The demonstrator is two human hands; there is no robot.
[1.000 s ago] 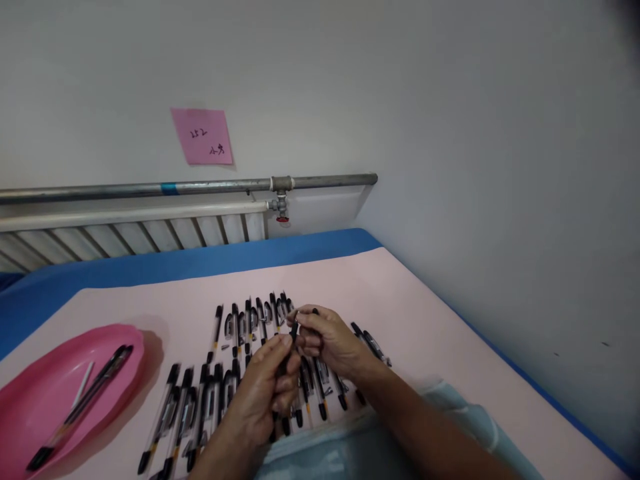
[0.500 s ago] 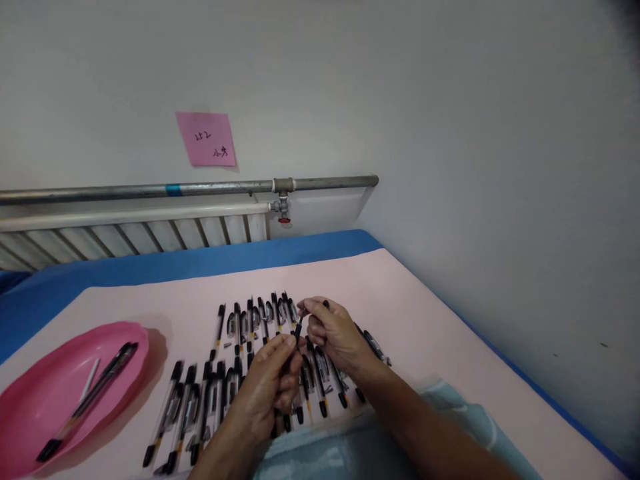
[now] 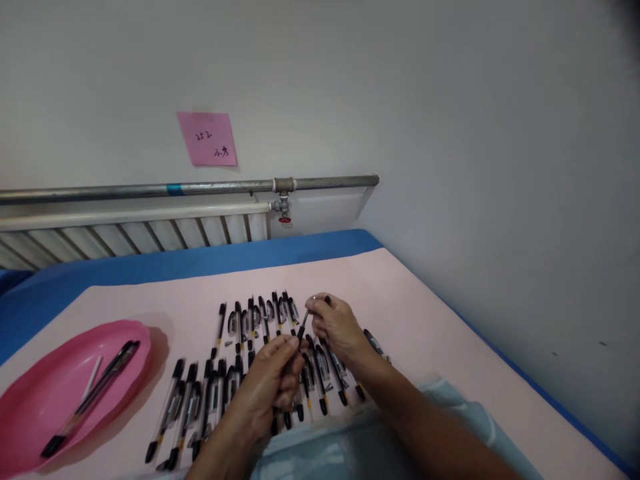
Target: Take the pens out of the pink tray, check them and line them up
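Observation:
My left hand (image 3: 267, 387) is closed round the barrel of a black pen (image 3: 301, 331), which points up and away from me. My right hand (image 3: 336, 325) pinches a small part at that pen's far tip, with a black piece showing above its knuckles. Both hands hover over several clear-barrelled black pens (image 3: 240, 347) that lie in rows on the pink sheet (image 3: 400, 300).
A pink dish (image 3: 30, 393) at the left holds a black pen (image 3: 90, 397) and a thin white refill. A blue table edge (image 3: 200, 257), a radiator (image 3: 125, 233), a metal pipe (image 3: 200, 187) and a pink note (image 3: 207, 138) lie beyond. A wall runs along the right.
My right hand has drawn up and to the right, away from my left hand, exposing more of the pen's tip between them. The view has shifted slightly.

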